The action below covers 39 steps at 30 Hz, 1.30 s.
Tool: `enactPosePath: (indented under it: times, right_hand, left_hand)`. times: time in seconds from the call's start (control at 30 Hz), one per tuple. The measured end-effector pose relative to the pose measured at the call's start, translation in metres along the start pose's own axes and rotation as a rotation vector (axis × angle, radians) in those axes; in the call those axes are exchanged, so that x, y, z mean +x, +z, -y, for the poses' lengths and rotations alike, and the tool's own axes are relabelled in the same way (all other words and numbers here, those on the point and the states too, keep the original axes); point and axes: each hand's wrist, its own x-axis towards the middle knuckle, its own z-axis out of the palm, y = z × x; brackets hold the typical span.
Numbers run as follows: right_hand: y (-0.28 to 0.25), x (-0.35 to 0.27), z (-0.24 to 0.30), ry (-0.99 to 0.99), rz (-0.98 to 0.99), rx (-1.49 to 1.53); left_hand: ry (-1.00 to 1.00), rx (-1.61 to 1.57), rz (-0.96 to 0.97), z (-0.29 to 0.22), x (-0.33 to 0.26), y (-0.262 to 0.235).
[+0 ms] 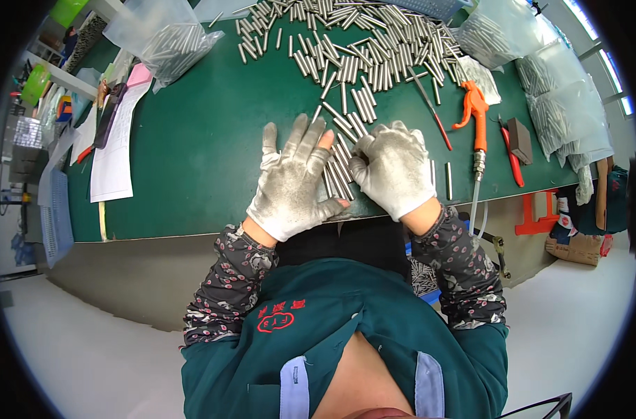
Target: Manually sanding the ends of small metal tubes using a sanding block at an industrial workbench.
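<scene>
Nearest the green table's (192, 174) front edge, I see my left hand (290, 178) in a soiled white glove, lying flat with fingers spread and released, palm down on a small batch of short silvery metal rods (337, 171). At three o'clock from it, touching the same batch, my right hand (395, 167) in a matching glove is loosely curled over the rods, its fingertips pressing them against the table; I cannot tell whether it grips any. The rods lie side by side between both hands, slanting toward eleven o'clock. Just at three o'clock of the right hand, two single rods (448, 180) lie apart, upright in the view. Further toward two o'clock lie an orange-handled air blow gun (477, 119) with a clear hose, red-handled pliers (512, 157) and a small dark block (520, 138). At nine o'clock, well apart, white paper sheets (115, 146) rest beside a dark phone (108, 115). Farthest, at twelve o'clock, a big loose heap of the same metal rods (360, 42) spreads across the table, flanked by clear plastic bags of rods at eleven o'clock (168, 42) and two o'clock (555, 91).
</scene>
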Motion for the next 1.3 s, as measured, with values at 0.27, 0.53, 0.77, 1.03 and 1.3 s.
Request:
enactPosePath:
  times: [0.27, 0.53, 0.77, 1.03, 1.3]
  right_hand:
    - [0.010, 0.021, 0.004, 0.071, 0.117, -0.085]
    - [-0.010, 0.021, -0.019, -0.022, 0.055, 0.139]
    - [-0.016, 0.020, -0.025, -0.449, 0.121, -0.137]
    - [-0.008, 0.007, -0.027, -0.487, 0.173, 0.060]
    - [-0.017, -0.003, -0.012, -0.271, 0.104, 0.096]
  left_hand:
    - [-0.193, 0.029, -0.026, -0.017, 0.003, 0.001]
    - [-0.211, -0.028, -0.076, -0.021, 0.004, 0.007]
    - [-0.134, -0.081, -0.043, -0.016, -0.002, 0.005]
    - [-0.128, -0.078, -0.095, -0.013, -0.007, 0.003]
    - [-0.166, -0.098, -0.146, -0.008, -0.017, -0.001]
